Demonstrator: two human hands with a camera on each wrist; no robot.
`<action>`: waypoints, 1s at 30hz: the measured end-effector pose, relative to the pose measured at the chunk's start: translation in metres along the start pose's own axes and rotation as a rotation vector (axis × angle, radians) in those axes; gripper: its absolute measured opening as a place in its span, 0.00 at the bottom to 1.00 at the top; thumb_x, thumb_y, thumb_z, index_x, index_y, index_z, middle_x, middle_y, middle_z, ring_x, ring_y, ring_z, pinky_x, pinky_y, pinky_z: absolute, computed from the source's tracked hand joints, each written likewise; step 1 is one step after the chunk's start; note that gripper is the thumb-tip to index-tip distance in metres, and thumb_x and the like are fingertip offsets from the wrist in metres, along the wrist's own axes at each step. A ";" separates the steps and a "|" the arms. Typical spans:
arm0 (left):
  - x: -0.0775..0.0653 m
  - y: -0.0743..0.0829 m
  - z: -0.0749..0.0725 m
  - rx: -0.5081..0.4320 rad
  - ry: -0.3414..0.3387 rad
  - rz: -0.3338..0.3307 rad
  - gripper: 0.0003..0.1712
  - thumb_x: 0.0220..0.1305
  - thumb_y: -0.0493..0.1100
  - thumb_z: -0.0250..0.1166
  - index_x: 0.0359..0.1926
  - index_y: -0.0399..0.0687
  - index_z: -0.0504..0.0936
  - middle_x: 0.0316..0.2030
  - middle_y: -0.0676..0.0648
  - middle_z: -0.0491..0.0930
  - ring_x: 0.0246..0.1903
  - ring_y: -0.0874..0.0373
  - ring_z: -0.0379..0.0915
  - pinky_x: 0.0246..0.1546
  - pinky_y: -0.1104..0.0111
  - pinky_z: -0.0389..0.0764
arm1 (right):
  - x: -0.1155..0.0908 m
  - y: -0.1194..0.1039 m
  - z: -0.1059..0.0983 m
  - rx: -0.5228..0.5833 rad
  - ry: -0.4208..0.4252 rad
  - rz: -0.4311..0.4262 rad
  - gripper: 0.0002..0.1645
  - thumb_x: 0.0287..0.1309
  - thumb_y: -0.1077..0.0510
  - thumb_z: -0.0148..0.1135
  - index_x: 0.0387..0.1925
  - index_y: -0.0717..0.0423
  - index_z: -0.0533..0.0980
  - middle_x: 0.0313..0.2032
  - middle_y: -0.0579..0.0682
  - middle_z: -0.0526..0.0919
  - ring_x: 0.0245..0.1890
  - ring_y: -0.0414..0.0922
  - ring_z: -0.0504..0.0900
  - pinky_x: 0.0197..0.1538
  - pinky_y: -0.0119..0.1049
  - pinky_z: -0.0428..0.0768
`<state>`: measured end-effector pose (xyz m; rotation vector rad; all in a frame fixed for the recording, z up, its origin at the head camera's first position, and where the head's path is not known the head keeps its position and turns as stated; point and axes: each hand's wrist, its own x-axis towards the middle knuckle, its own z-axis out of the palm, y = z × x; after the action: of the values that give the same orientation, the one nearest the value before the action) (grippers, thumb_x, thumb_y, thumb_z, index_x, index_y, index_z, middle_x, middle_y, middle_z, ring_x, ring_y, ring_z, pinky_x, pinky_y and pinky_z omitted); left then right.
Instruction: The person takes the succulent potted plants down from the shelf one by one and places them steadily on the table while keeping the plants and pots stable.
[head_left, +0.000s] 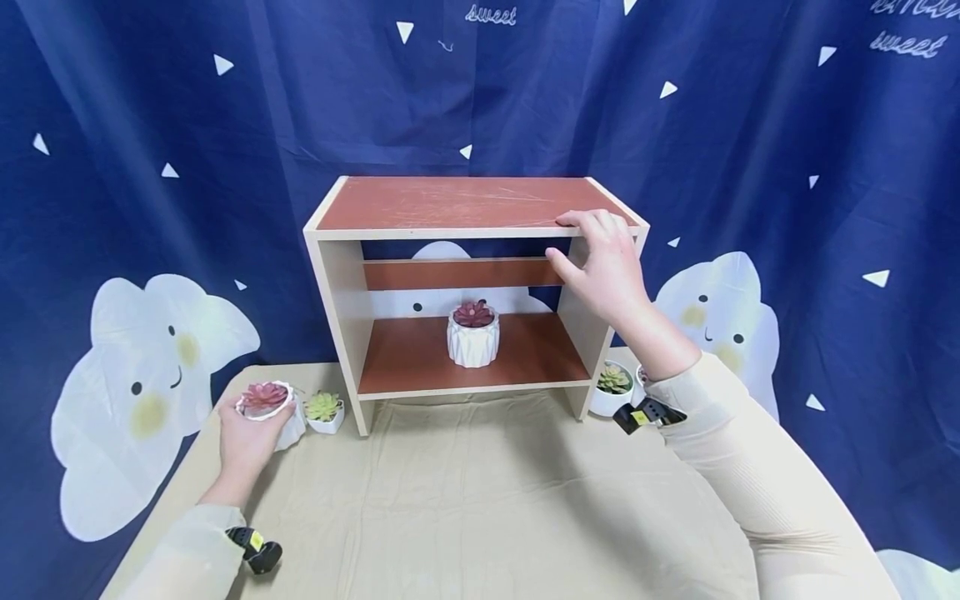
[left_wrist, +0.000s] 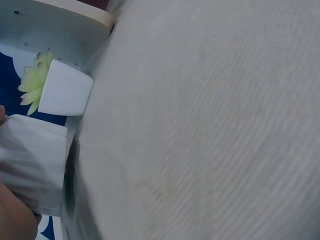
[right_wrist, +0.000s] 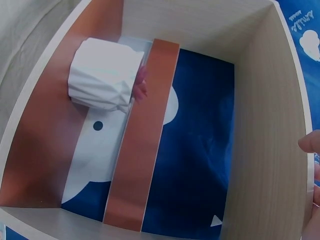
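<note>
At the left of the table my left hand point(head_left: 243, 442) grips a white pot point(head_left: 292, 432) with a pink-red succulent point(head_left: 265, 397). In the left wrist view this pot point(left_wrist: 32, 160) shows fingers at its side. My right hand point(head_left: 609, 271) holds the front edge of the top board of a small two-tier shelf point(head_left: 457, 204), near its right end; the fingers lie over the top and the thumb is below the edge. On the lower board stands a white faceted pot point(head_left: 473, 343) with a dark red succulent point(head_left: 473, 313); it lies sideways in the right wrist view.
A small white pot with a light green succulent point(head_left: 323, 406) stands between my left hand and the shelf. Right of the shelf is another green succulent in a round white pot point(head_left: 611, 400), with one more partly hidden behind my right wrist. A blue curtain point(head_left: 480, 92) hangs behind.
</note>
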<state>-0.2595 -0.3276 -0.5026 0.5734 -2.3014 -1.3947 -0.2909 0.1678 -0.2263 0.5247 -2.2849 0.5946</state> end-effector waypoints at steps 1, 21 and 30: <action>0.000 -0.001 0.000 -0.001 -0.002 -0.003 0.58 0.56 0.55 0.73 0.72 0.28 0.50 0.65 0.25 0.62 0.65 0.31 0.61 0.68 0.46 0.60 | 0.000 0.000 0.000 0.001 0.000 -0.001 0.25 0.62 0.51 0.67 0.59 0.55 0.77 0.55 0.57 0.77 0.62 0.57 0.67 0.67 0.51 0.61; -0.005 -0.007 0.003 0.024 -0.010 0.011 0.59 0.56 0.56 0.73 0.73 0.29 0.48 0.66 0.24 0.60 0.65 0.29 0.60 0.67 0.44 0.60 | 0.000 0.000 -0.001 -0.008 0.004 0.003 0.26 0.62 0.51 0.67 0.59 0.55 0.76 0.55 0.57 0.77 0.62 0.56 0.67 0.67 0.51 0.61; -0.006 -0.012 0.004 0.023 -0.007 0.033 0.58 0.57 0.55 0.73 0.72 0.29 0.49 0.66 0.25 0.60 0.65 0.30 0.61 0.68 0.44 0.60 | -0.001 -0.002 -0.002 -0.009 -0.002 0.006 0.26 0.62 0.51 0.67 0.59 0.54 0.76 0.56 0.57 0.77 0.63 0.56 0.66 0.67 0.51 0.61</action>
<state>-0.2549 -0.3262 -0.5158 0.5363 -2.3254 -1.3588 -0.2883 0.1676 -0.2258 0.5147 -2.2906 0.5871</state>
